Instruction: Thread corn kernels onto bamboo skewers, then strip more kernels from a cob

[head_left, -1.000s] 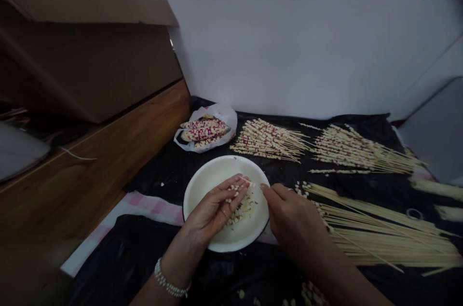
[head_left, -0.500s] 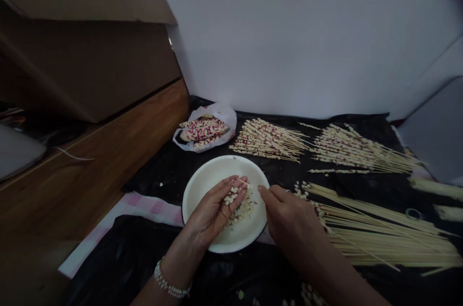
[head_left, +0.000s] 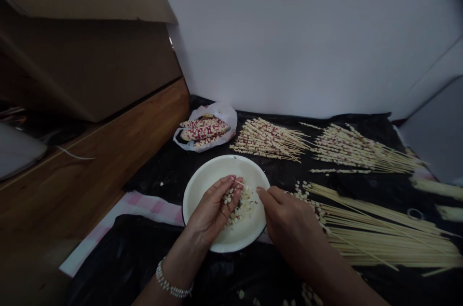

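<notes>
My left hand (head_left: 213,209) is cupped over a white enamel plate (head_left: 224,163), with loose pale corn kernels (head_left: 227,197) held in its fingers. More kernels (head_left: 244,209) lie in a heap on the plate beside it. My right hand (head_left: 289,216) pinches a thin bamboo skewer (head_left: 240,184) between its fingertips, and the skewer's tip reaches into my left fingers. Most of the skewer's length is hidden behind my hands. A beaded bracelet (head_left: 172,285) circles my left wrist.
A plastic bag (head_left: 204,131) of red-and-white corn cobs and two bundles of kernel-threaded skewers (head_left: 267,141) (head_left: 361,154) lie beyond the plate on black plastic sheeting (head_left: 159,175). Bare skewers (head_left: 390,238) lie to the right. A wooden ledge (head_left: 90,151) runs along the left.
My left fingers have curled closer around the kernels, hiding more of them. My right hand has shifted slightly left, and the skewer tip now sits among my left fingers.
</notes>
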Demonstrator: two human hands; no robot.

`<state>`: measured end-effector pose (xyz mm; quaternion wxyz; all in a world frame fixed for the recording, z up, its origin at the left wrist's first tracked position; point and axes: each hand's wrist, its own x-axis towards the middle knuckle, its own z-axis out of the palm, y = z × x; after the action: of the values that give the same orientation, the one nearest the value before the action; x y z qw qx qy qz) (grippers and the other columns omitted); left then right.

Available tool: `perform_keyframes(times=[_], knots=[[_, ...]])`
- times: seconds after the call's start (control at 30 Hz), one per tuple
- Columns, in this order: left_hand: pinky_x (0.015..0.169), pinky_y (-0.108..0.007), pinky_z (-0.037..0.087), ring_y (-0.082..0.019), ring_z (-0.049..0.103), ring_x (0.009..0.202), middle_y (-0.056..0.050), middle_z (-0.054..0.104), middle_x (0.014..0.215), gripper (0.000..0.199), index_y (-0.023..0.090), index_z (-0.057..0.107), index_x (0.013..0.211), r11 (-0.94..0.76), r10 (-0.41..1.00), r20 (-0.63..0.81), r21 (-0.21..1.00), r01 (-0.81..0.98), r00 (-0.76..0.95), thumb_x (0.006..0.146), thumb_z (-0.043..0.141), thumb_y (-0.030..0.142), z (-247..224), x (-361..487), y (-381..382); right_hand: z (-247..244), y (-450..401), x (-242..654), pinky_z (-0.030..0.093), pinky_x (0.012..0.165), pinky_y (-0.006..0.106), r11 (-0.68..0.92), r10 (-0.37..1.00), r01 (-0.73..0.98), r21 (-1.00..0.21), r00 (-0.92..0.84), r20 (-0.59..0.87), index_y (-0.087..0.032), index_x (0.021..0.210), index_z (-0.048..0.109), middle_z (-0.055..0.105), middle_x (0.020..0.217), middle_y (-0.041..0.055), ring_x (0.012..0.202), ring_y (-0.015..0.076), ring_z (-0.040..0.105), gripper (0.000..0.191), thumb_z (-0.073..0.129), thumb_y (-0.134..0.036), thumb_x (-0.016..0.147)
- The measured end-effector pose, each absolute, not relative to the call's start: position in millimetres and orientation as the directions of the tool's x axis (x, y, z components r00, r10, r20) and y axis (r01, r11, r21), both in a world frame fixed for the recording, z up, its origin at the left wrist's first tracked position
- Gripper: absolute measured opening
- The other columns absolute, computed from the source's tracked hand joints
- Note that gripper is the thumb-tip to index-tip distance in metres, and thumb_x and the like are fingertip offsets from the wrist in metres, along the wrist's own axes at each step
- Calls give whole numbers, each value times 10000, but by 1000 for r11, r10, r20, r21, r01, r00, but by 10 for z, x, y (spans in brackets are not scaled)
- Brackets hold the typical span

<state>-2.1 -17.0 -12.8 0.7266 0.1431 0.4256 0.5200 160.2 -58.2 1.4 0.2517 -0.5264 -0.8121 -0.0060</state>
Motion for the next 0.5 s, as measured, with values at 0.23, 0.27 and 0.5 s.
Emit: perform_keyframes(times=[0.23, 0.27, 0.5], knots=[[779, -176, 533, -104, 665, 799, -63, 713, 914, 115, 127, 675, 833, 423, 876, -469, 644, -638, 108, 726, 706, 98, -107, -15, -185, 8, -583, 1599, 299, 551, 292, 432, 866, 866, -251, -321, 385, -175, 850, 613, 578, 722, 24, 602, 152, 510, 260, 407, -34, 778], [773, -173, 533, -103, 664, 796, -59, 712, 911, 103, 131, 674, 825, 420, 876, -471, 639, -644, 103, 730, 706, 107, -110, -18, -182, 8, -584, 1599, 296, 549, 292, 432, 863, 867, -248, -317, 394, -177, 838, 611, 576, 720, 22, 595, 150, 507, 256, 408, -34, 776], [706, -141, 540, -87, 659, 743, -57, 701, 883, 158, 122, 683, 897, 413, 866, -496, 636, -651, 65, 755, 670, 54, -117, -27, -167, 32, -591, 1595, 298, 551, 291, 427, 863, 873, -234, -317, 393, -176, 858, 623, 569, 705, 13, 582, 153, 507, 270, 426, -15, 767]])
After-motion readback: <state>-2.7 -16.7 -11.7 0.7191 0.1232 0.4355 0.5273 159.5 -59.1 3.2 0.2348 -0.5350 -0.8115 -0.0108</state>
